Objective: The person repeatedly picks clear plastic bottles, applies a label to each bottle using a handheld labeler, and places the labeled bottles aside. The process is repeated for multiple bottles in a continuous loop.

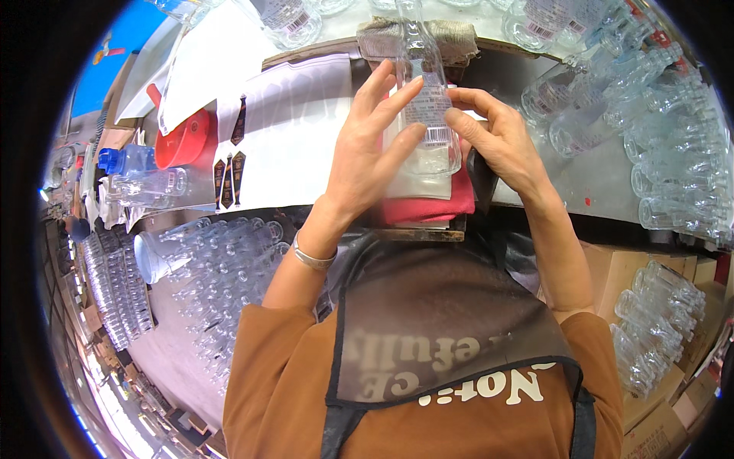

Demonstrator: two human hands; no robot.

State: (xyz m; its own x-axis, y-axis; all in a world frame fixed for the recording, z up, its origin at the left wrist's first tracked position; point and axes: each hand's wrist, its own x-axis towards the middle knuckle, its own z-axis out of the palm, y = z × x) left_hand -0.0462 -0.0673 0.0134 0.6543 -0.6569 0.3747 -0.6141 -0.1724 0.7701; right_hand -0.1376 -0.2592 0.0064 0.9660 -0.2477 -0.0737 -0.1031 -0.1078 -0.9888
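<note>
A clear glass bottle lies on its side in front of me, neck pointing away and resting on a folded grey-beige cloth. A printed transparent label with a barcode covers part of its body. Under its base is a white pad over a red cloth. My left hand reaches over the bottle's left side with fingers spread, index fingertip and thumb tip at the glass. From the right, my right hand grips the bottle's side with bent fingers and thumb. The undersides of the fingers are hidden.
Left of the bottle lies a white sheet with several dark tie-shaped stickers. A red pan-like container stands beyond it. Clear glass bottles crowd the right bench and the lower left. More bottles fill a cardboard box at lower right.
</note>
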